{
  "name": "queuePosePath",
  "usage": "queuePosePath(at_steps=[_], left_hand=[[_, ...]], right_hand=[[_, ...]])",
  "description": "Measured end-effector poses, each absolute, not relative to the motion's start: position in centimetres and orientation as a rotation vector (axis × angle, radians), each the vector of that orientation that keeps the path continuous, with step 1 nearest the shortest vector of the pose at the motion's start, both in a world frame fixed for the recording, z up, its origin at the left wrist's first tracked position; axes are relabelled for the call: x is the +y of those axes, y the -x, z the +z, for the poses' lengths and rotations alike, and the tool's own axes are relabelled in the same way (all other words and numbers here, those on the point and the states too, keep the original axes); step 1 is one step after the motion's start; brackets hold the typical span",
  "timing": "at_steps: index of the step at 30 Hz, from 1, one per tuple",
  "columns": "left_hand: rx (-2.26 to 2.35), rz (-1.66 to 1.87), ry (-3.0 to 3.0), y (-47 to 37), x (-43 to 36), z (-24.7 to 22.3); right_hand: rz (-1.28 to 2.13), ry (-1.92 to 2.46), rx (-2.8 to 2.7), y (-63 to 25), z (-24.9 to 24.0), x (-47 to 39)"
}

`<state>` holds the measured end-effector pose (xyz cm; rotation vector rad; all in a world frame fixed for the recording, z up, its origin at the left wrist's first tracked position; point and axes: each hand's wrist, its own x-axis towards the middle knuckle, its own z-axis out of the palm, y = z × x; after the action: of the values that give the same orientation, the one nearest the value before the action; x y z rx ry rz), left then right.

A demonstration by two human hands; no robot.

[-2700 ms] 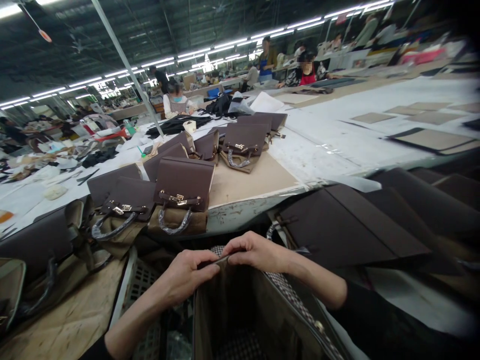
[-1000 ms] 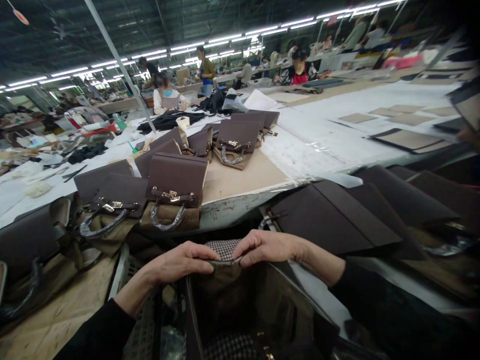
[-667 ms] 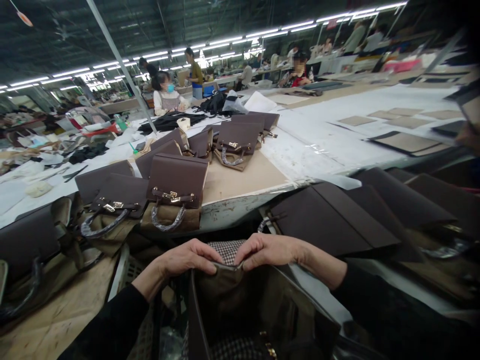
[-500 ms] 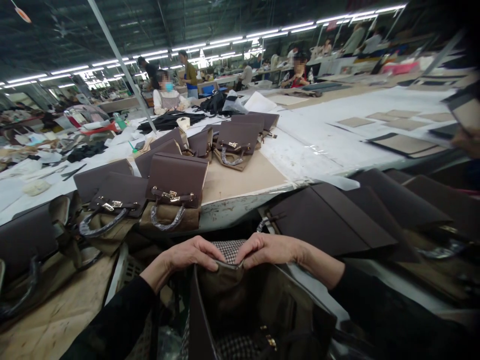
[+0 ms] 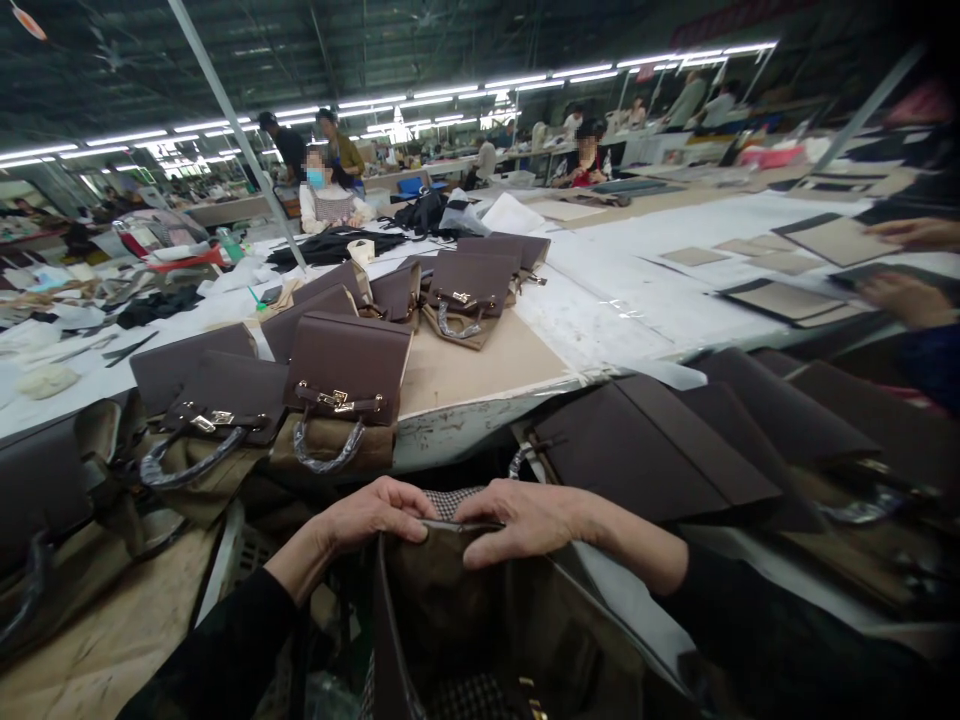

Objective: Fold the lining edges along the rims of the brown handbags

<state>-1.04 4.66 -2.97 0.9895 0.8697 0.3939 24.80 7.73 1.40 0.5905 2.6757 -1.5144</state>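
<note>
Open bag (image 5: 465, 610): mouth up, low in front of the wearer, below the near edge of the table (image 5: 645, 305); dark brown lining.
Left hand (image 5: 386, 512): grip clamped on the bag's rim, thumb inside, fingers over the outer side.
Right hand (image 5: 525, 522): at the same rim, just beside the left; thumb and fingers apart with the edge between them; cannot quite tell whether they press on it.
Checked cloth (image 5: 448, 503): showing beyond the rim, between the hands.
Brown bags (image 5: 349, 360): grouped on the table, handles wrapped in clear plastic.
Dark flaps (image 5: 652, 450): right of the open bag.
Crate (image 5: 247, 545): left, pale, perforated.
Co-worker's hand (image 5: 907, 298): far right, near flat panels (image 5: 784, 300).
</note>
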Motion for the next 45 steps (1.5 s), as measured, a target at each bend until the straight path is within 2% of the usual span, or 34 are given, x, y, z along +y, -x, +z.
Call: queuePosePath(at_steps=[5, 7, 20, 39, 45], left_hand=[[0.867, 0.449, -0.985, 1.2, 4.4, -3.0], [0.860, 0.467, -0.982, 1.3, 4.3, -3.1], [0.844, 0.511, -1.050, 2.2, 3.9, -3.3], [0.866, 0.546, -1.143, 2.1, 3.0, -2.6], [0.896, 0.501, -1.160, 2.1, 3.1, -2.3]], right_hand=[[-1.037, -0.746, 2.814, -21.2, 1.7, 7.3], [-0.992, -0.796, 2.807, -20.2, 1.3, 7.2], [-1.603, -0.932, 2.556, -20.0, 0.0, 6.9], [-1.611, -0.887, 2.497, -19.0, 0.3, 7.1], [-1.826, -0.841, 2.331, -19.0, 0.5, 7.0]])
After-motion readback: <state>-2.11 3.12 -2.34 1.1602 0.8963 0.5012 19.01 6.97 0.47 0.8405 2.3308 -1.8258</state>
